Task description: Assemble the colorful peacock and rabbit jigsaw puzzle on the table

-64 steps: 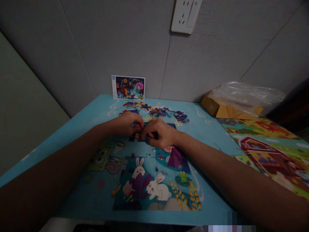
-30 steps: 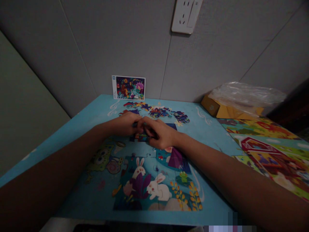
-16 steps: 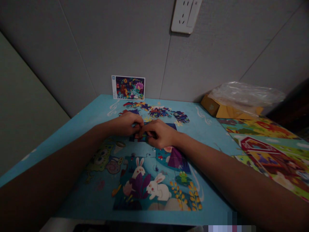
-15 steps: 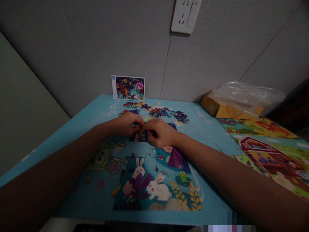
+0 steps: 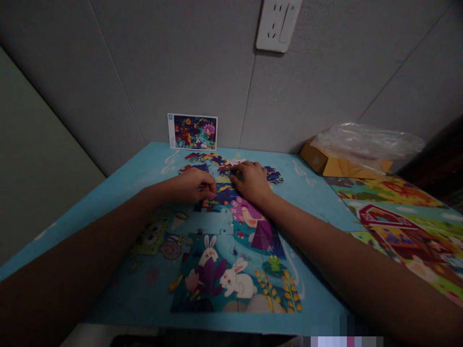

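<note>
A partly joined jigsaw puzzle [image 5: 213, 301] with white rabbits, a frog and a pink bird lies on the blue table. Over its upper left part is my left hand [image 5: 197, 185], fingers pinched at a dark puzzle piece [image 5: 205, 203] with an orange figure; the fingers partly cover it. My right hand [image 5: 252, 180] rests palm down beyond the puzzle's upper edge, thumb apart from the fingers. Its fingertips reach onto the loose puzzle pieces [image 5: 275, 175], some of which it hides. Bare tabletop shows through a gap in the puzzle's left middle.
A picture card [image 5: 195, 132] of the scene leans against the wall at the back. To the right are an orange box [image 5: 314, 158] with a clear plastic bag [image 5: 365, 142] on it, and another colourful picture [image 5: 408, 221]. A socket [image 5: 278, 26] is on the wall.
My right hand has left my left hand and moved away from me onto the loose pieces, uncovering the pink bird. The left hand has stayed in nearly the same place.
</note>
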`<state>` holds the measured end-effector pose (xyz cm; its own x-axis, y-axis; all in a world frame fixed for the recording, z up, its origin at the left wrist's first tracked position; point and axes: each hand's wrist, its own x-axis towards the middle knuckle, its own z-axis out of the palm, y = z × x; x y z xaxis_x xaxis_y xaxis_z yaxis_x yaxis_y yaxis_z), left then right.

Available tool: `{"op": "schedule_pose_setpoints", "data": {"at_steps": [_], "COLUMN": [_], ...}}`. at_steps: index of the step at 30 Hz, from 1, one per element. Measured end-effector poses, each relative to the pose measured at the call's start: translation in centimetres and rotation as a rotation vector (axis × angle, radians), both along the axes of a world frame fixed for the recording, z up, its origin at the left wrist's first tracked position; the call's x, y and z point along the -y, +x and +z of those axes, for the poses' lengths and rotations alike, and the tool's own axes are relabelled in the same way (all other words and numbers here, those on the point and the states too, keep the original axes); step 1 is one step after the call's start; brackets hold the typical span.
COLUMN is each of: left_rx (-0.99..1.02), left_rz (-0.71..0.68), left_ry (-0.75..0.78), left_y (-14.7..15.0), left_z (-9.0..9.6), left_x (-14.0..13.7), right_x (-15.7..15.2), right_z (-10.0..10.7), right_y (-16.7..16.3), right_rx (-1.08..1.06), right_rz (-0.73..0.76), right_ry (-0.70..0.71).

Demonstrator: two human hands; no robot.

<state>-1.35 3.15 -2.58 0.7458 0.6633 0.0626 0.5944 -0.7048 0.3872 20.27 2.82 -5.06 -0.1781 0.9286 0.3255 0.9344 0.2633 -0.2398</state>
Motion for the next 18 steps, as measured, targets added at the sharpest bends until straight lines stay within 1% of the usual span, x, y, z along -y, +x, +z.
{"op": "schedule_pose_setpoints", "data": {"at_steps": [7,12,15,18], "left_rx": [0.014,0.007,0.006,-0.001], "left_rz": [-0.006,0.065,0.092,0.083], "left_ry": [0.043,0.134,0.171,0.178], "left_y": [0.05,0.15,0.2,0.21], "left_z": [-0.24,-0.34,-0.35,-0.38], "left_x": [-0.05,-0.24,-0.32,-0.35], "right_x": [0.01,-0.64,-0.76,-0.7], "right_z": [0.11,-0.33,-0.32,-0.16], "right_y": [0.11,0.19,0.12,0.06], "right_rx": [0.002,0.006,0.023,0.021], "right_rz": [0.026,0.131,0.136,0.137], "right_ry": [0.018,0.025,0.001,-0.006]}}
